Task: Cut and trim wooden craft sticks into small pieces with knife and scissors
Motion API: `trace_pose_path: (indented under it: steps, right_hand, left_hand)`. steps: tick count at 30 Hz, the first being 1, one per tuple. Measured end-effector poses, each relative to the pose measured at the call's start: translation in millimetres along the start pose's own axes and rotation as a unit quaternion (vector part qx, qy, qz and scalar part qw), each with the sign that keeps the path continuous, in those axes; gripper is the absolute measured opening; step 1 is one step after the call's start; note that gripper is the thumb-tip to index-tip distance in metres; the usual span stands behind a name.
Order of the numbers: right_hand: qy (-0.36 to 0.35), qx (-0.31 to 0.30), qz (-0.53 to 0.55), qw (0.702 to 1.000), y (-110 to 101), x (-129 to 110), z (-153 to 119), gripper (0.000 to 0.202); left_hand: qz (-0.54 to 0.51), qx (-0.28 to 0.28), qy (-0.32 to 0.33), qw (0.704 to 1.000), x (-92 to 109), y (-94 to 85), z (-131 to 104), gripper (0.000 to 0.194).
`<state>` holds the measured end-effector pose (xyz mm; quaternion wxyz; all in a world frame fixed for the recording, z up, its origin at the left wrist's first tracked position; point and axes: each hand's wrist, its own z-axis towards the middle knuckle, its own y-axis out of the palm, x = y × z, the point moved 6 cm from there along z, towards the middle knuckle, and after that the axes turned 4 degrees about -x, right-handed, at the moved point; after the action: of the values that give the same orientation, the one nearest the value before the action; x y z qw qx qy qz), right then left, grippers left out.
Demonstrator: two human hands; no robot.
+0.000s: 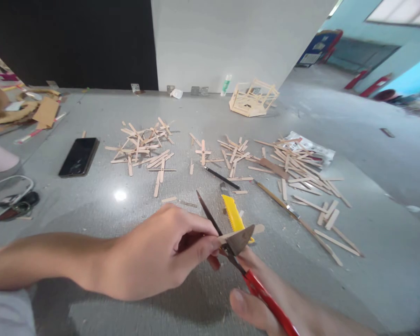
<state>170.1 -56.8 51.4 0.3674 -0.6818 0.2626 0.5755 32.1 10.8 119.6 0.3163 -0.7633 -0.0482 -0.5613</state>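
My left hand (150,256) pinches a wooden craft stick (259,228) between thumb and fingers, with the stick's rounded end pointing right. Red-handled scissors (268,298) are in my right hand (257,310), at the lower right. Their blades are spread and cross the stick just beyond my left fingertips, one blade lying over it. Part of my right hand is hidden behind the scissors. Right behind the blades, a yellow utility knife (233,212) lies on the grey table (101,210).
Loose craft sticks (138,144) lie in piles, with more sticks (301,163) at the right. Nearby are a black pen-like tool (221,177) and a thin brush-like tool (280,200). A stick-built frame (243,110) and a glue tube (226,85) stand behind. A phone (79,157) lies left.
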Motion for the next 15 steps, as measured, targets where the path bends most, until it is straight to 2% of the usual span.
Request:
trace_pose_path:
  steps: [4, 11, 15]
  right_hand:
    - [0.001, -0.001, 0.0, 1.0, 0, -1, -1, 0.051]
    - [0.007, 0.089, 0.018, 0.996, 2, 5, 4, 0.028]
    - [0.003, 0.091, 0.048, 0.995, 7, 0, 11, 0.03]
  left_hand:
    - [0.014, -0.004, 0.009, 1.0, 2, -0.4, 0, 0.031]
    - [0.013, 0.007, 0.007, 1.0, -1, 3.8, 3, 0.031]
    - [-0.006, 0.008, 0.005, 1.0, -3, 5.2, 4, 0.027]
